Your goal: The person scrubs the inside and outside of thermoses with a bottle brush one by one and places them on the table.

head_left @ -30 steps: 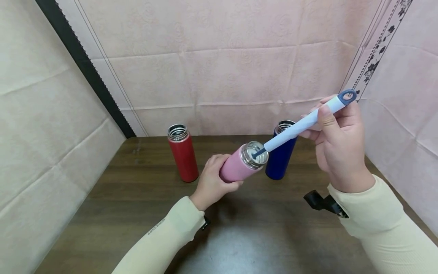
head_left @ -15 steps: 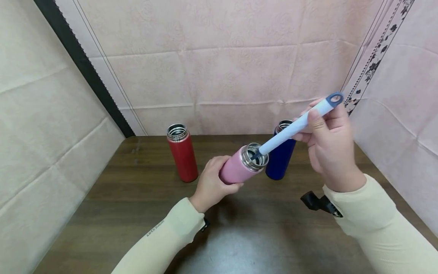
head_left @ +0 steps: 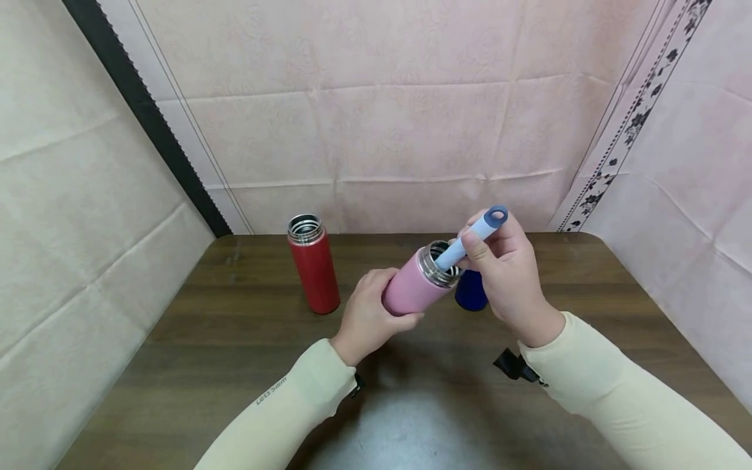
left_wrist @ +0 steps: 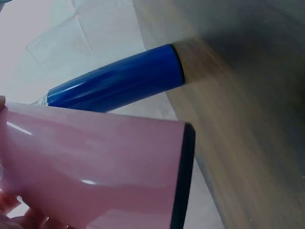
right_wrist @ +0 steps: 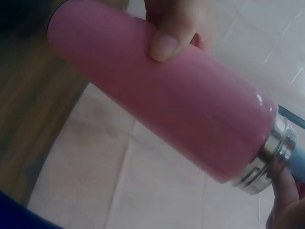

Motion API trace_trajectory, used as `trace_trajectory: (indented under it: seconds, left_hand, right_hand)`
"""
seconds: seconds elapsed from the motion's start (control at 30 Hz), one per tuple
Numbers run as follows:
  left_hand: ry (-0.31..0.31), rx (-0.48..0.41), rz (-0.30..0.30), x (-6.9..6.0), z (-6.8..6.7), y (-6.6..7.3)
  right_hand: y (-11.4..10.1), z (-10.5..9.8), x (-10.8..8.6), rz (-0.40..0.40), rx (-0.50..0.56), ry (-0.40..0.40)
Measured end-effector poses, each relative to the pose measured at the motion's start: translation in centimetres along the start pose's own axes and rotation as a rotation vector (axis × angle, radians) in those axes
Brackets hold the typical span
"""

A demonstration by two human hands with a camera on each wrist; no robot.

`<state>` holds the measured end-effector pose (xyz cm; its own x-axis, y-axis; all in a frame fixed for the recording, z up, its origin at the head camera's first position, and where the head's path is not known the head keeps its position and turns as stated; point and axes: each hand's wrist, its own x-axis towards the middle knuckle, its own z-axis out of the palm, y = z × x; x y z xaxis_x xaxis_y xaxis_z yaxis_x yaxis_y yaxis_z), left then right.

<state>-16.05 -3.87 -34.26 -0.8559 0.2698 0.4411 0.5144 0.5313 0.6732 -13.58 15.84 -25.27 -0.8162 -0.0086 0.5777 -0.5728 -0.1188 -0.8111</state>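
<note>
My left hand (head_left: 365, 320) grips a pink thermos bottle (head_left: 408, 287), lidless and tilted, its steel mouth toward the upper right. With thumb and fingers my right hand (head_left: 508, 277) pinches the light-blue handle of a bottle brush (head_left: 461, 249), which has a dark-blue hanging loop at its end. The handle reaches into the bottle's mouth; the brush's far end is hidden inside. In the right wrist view the left thumb (right_wrist: 165, 45) presses on the bottle's side, and right-hand fingers are close to the steel neck (right_wrist: 267, 162).
Left of the pink bottle an open red bottle (head_left: 316, 277) stands on the wooden table (head_left: 235, 365). A dark-blue bottle (head_left: 472, 292) is behind the right hand, mostly covered in the head view but plainer in the left wrist view. Pale cloth (head_left: 364, 130) hangs around the table.
My right hand has moved left and down, sliding the brush deeper into the pink bottle, so less of the handle shows. The left hand and pink bottle have barely moved.
</note>
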Motion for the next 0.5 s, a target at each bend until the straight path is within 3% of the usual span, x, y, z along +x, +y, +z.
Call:
trace_trajectory:
  seconds: [0.17, 0.33, 0.5]
  left_hand:
    - [-0.038, 0.056, 0.024, -0.3, -0.1, -0.5]
    - [-0.039, 0.07, 0.011, -0.6, -0.3, -1.3]
    - [-0.037, 0.096, 0.003, -0.9, -0.5, -1.9]
  right_hand:
    - [-0.4, -0.6, -0.2, -0.086, 0.117, 0.021]
    - [-1.8, -1.5, 0.5, -0.182, 0.236, 0.008]
    - [-2.9, -2.7, 0.9, -0.195, 0.313, 0.014]
